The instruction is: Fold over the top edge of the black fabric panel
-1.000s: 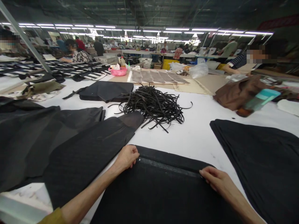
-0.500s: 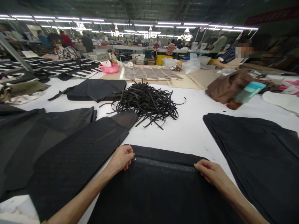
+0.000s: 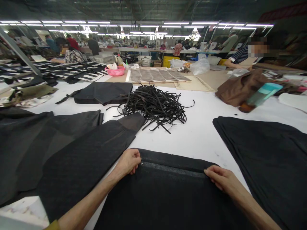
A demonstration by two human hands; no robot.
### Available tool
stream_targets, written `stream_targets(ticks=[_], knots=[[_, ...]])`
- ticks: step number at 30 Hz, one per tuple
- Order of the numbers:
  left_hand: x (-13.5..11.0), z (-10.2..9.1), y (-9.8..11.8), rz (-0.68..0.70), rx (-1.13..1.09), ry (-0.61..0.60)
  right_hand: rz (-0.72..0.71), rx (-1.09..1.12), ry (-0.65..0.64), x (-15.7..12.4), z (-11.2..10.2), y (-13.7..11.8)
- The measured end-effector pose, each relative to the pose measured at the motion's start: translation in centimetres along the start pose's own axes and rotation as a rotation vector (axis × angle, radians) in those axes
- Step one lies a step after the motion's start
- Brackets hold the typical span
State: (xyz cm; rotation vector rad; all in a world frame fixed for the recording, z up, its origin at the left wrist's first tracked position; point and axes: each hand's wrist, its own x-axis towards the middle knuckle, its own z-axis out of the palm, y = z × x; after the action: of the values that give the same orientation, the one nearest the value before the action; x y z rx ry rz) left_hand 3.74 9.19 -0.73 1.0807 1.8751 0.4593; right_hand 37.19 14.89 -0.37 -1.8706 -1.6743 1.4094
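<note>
A black fabric panel lies flat on the white tabletop in front of me, with a greyish, shinier band running along its far edge. My left hand pinches the panel's far left corner, fingers curled, beside a tiny white mark. At the far right corner, my right hand pinches the same panel between thumb and fingers. Other black fabric pieces lie left of the panel, spread and overlapping. To the right rests a stack of black fabric panels. Beyond the panel sits a heap of thin black strips.
A folded black stack lies left of the strips. Farther back are a pink basket, patterned grey sheets and a plastic bag. At right, a bottle with a turquoise top leans against brown cloth. Co-workers sit farther off.
The whole view has shifted slightly, so things appear a little farther right. Both hands keep their pinch on the panel's far corners; the fabric looks the same.
</note>
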Motion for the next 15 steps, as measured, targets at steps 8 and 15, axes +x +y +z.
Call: stream_targets(ticks=[8,15], knots=[[-0.6,-0.8,0.3,0.135,0.339,0.162,0.019,0.056,-0.006,0.2,0.0,0.8],[-2.0,0.9,0.5,0.406,0.734,0.247,-0.048,0.101,0.030,-0.2,0.0,0.9]])
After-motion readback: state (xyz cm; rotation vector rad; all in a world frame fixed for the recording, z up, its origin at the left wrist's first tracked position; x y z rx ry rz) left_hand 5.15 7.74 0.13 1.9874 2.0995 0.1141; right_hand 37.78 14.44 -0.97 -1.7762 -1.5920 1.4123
